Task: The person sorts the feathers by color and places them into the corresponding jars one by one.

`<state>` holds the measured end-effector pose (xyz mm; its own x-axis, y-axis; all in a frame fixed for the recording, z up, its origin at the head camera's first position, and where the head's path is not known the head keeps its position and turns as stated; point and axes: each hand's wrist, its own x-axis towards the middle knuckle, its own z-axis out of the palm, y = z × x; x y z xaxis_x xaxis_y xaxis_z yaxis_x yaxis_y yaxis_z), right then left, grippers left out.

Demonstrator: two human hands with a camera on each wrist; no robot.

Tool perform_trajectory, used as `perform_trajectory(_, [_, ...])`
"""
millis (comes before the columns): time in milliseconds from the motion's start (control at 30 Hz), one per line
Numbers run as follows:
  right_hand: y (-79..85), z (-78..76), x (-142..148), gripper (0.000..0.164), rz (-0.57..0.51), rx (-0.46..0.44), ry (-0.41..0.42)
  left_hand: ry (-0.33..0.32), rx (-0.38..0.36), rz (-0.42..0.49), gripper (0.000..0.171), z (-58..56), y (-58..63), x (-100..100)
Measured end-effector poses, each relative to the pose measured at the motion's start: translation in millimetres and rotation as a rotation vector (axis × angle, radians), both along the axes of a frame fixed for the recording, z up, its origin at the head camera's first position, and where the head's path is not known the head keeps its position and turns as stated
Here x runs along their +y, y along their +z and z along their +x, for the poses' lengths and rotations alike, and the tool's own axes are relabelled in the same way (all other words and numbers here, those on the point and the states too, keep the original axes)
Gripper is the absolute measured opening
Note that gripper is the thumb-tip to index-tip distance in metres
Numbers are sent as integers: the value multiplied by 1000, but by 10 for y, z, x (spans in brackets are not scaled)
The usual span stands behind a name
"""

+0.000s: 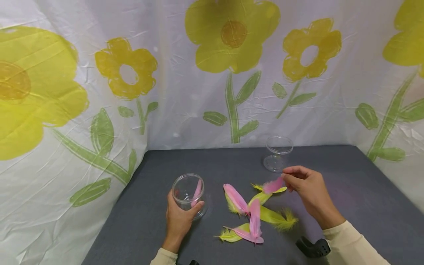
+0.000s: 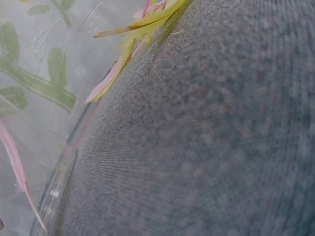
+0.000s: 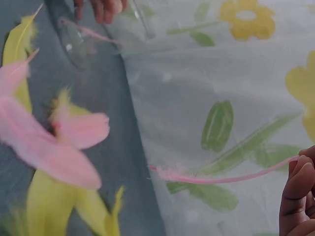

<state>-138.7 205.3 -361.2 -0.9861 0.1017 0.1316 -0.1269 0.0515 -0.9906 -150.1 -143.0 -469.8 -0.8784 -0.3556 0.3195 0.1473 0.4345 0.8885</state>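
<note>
My left hand (image 1: 179, 217) grips a clear plastic cup (image 1: 188, 187) from its left side, thumb across the front. Inside that cup leans one pink feather (image 1: 197, 192). Between fingertips and thumb, my right hand (image 1: 308, 189) pinches another pink feather (image 1: 273, 185), held over the right part of a loose pile. In the right wrist view this pinched feather (image 3: 221, 180) shows edge-on as a thin curve. The pile holds several pink feathers (image 1: 255, 217) and yellow feathers (image 1: 275, 217), overlapping on the table between my hands.
A second clear cup (image 1: 278, 158) stands at the back right of the dark grey table (image 1: 132, 235), beyond my right hand. A white curtain with yellow flowers (image 1: 179, 110) hangs along the table's back and sides. A black wrist strap (image 1: 313, 247) shows by the right sleeve.
</note>
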Motion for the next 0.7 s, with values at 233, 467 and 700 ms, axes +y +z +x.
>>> perform_trajectory(233, [187,-93,-167,20,0,17,43,0,-21,-2,109,-2,1,-1])
perform_trajectory(467, [370,-173,-406,20,2,67,107,0,-35,-4,109,-2,8,-9])
perform_trajectory(700, [544,-258,-692,18,-36,98,160,-5,-19,5,108,-7,3,-4])
